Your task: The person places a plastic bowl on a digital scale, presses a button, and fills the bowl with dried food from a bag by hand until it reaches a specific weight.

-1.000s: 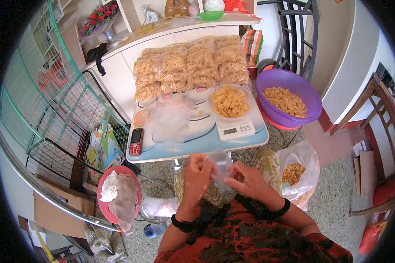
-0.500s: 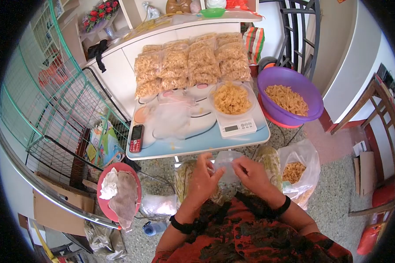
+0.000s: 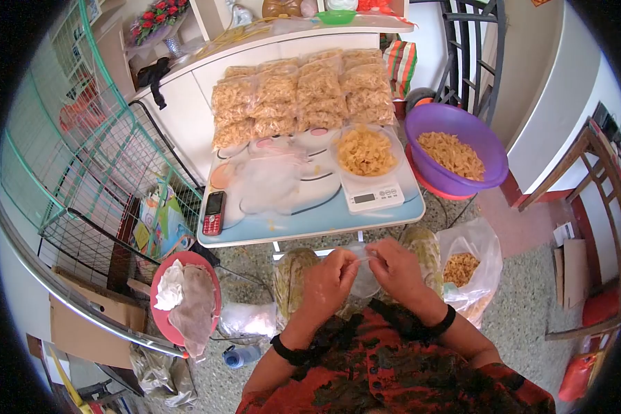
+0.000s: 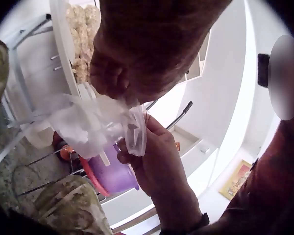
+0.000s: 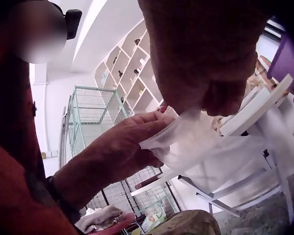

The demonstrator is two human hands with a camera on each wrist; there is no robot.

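Observation:
Over the lap, just in front of the table edge, both hands hold a clear plastic bag. My left hand pinches one side of its mouth and my right hand pinches the other. In the left wrist view the bag hangs down from the fingers, its rim partly spread. Seen from the right wrist, the left hand has thumb and fingers on the bag's edge. On the table lies a stack of flat clear bags. A white scale carries a bowl of yellowish dried pieces.
Filled bags are stacked along the table's back. A red phone lies at its left edge. Right of the table stands a purple basin of dried pieces, with an open sack below. A pink basin and wire cage are left.
The hands have drawn closer together at the bag's mouth. The bag, spread between them earlier, now hangs lower from their fingers. Things on the table have not moved.

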